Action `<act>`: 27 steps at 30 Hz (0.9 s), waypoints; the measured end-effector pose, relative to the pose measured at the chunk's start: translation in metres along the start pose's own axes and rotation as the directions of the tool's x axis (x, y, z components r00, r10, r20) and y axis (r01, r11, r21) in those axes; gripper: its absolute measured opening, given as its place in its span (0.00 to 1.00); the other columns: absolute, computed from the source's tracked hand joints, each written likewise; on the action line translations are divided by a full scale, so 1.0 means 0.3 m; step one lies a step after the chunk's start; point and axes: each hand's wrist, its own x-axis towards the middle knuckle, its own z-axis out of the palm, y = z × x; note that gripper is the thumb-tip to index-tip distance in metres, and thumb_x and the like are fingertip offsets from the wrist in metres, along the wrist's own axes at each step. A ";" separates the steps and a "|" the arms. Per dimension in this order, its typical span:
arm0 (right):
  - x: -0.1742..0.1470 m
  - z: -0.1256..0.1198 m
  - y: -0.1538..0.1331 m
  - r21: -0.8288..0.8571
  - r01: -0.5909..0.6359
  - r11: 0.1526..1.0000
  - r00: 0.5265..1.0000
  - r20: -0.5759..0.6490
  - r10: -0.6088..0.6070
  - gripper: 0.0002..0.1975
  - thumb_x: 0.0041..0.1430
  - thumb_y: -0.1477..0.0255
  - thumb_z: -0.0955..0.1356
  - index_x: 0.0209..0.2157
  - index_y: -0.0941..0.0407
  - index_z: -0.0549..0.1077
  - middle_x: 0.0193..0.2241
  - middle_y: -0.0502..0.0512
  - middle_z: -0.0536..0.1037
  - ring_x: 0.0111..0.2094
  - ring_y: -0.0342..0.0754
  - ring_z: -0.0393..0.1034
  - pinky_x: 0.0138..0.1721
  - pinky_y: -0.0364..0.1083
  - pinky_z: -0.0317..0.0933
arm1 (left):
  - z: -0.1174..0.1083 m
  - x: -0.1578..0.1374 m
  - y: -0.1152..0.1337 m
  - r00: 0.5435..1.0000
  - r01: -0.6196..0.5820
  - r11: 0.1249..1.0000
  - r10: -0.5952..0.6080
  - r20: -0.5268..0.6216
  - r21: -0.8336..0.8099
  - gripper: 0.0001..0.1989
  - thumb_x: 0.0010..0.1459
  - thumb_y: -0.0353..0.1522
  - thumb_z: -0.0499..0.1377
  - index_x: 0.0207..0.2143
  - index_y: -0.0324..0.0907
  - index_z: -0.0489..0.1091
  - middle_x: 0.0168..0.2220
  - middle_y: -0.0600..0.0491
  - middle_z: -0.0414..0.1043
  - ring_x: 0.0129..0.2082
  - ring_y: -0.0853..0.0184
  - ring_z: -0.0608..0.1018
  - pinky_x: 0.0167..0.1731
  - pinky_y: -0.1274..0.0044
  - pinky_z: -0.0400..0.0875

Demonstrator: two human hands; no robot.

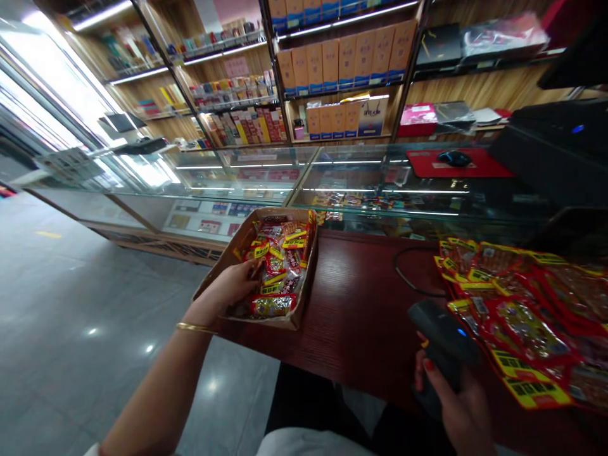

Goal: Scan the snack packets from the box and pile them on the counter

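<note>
My left hand reaches over the near left side of an open cardboard box on the dark red desk. Its fingers are curled among the shiny red and yellow snack packets inside; what lies between the fingertips is hidden. In my right hand is a black handheld barcode scanner with a small blue light, my fingers wrapped around its handle. The scanner's head points to the left, over the desk. Right of it lies a spread pile of similar flat snack packets.
Behind the desk runs a glass display counter with goods inside. A red mouse pad with a computer mouse lies on it, beside a black machine. A black cable curls on the desk. Shelves of boxes line the wall.
</note>
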 end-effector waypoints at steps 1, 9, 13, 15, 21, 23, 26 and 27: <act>0.000 -0.001 0.000 -0.004 0.005 1.000 1.000 0.004 -0.005 0.22 0.53 0.50 0.75 0.33 0.55 0.76 0.21 0.49 0.76 0.22 0.44 0.69 0.29 0.44 0.67 | -0.004 -0.013 0.000 1.000 0.002 0.998 -0.003 -0.012 -0.066 0.26 0.53 0.37 0.63 0.55 0.43 0.75 0.45 0.45 0.82 0.44 0.52 0.82 0.45 0.70 0.71; -0.002 0.000 0.003 0.015 0.003 1.000 1.000 0.019 -0.003 0.21 0.56 0.52 0.74 0.37 0.56 0.77 0.21 0.49 0.75 0.21 0.45 0.69 0.26 0.44 0.66 | -0.007 -0.256 0.229 0.954 -0.014 0.408 -0.269 -0.135 -0.913 0.34 0.47 0.44 0.69 0.57 0.41 0.75 0.41 0.49 0.82 0.38 0.57 0.82 0.37 0.70 0.77; 0.001 0.003 -0.009 -0.001 0.062 0.998 0.996 0.059 -0.062 0.20 0.59 0.53 0.73 0.38 0.56 0.76 0.20 0.48 0.75 0.21 0.45 0.69 0.27 0.44 0.66 | 0.167 -0.267 0.490 0.979 0.184 -0.097 0.104 0.174 -0.978 0.28 0.45 0.33 0.68 0.52 0.40 0.77 0.41 0.46 0.82 0.36 0.57 0.83 0.36 0.71 0.77; 0.003 0.007 -0.016 0.003 0.077 0.997 0.995 0.062 -0.077 0.19 0.60 0.53 0.72 0.38 0.56 0.76 0.21 0.49 0.75 0.21 0.45 0.69 0.26 0.44 0.66 | 0.278 -0.205 0.584 0.943 0.265 -0.186 0.257 0.213 -0.946 0.27 0.43 0.27 0.65 0.50 0.38 0.77 0.42 0.45 0.82 0.37 0.59 0.83 0.36 0.74 0.76; -0.001 0.020 -0.022 0.055 0.116 0.992 0.993 0.028 -0.117 0.19 0.61 0.55 0.72 0.45 0.56 0.75 0.21 0.47 0.75 0.19 0.44 0.68 0.23 0.43 0.65 | 0.471 0.000 0.674 0.900 0.315 -0.266 0.388 0.198 -0.911 0.24 0.47 0.25 0.66 0.49 0.39 0.75 0.43 0.46 0.81 0.36 0.63 0.82 0.38 0.74 0.76; -0.002 0.021 -0.020 0.064 0.107 0.992 0.993 0.034 -0.109 0.19 0.61 0.56 0.72 0.46 0.55 0.74 0.21 0.47 0.75 0.19 0.44 0.68 0.23 0.42 0.65 | 0.485 0.025 0.671 0.881 0.344 -0.285 0.427 0.203 -0.894 0.25 0.51 0.28 0.68 0.53 0.41 0.72 0.45 0.44 0.80 0.40 0.60 0.83 0.41 0.70 0.77; -0.001 0.021 -0.021 0.057 0.091 0.994 0.994 0.057 -0.094 0.19 0.61 0.55 0.72 0.45 0.55 0.75 0.21 0.47 0.75 0.19 0.44 0.68 0.22 0.42 0.65 | 0.501 0.032 0.660 0.896 0.320 -0.288 0.401 0.189 -0.903 0.27 0.52 0.31 0.70 0.54 0.41 0.71 0.46 0.44 0.80 0.40 0.59 0.83 0.40 0.70 0.77; 0.000 0.020 -0.023 0.046 0.092 0.995 0.994 0.061 -0.094 0.19 0.61 0.55 0.72 0.44 0.56 0.75 0.20 0.47 0.75 0.19 0.44 0.68 0.23 0.42 0.65 | 0.508 0.030 0.656 0.909 0.298 -0.278 0.375 0.183 -0.913 0.26 0.51 0.32 0.70 0.53 0.40 0.73 0.44 0.44 0.81 0.38 0.60 0.83 0.38 0.72 0.77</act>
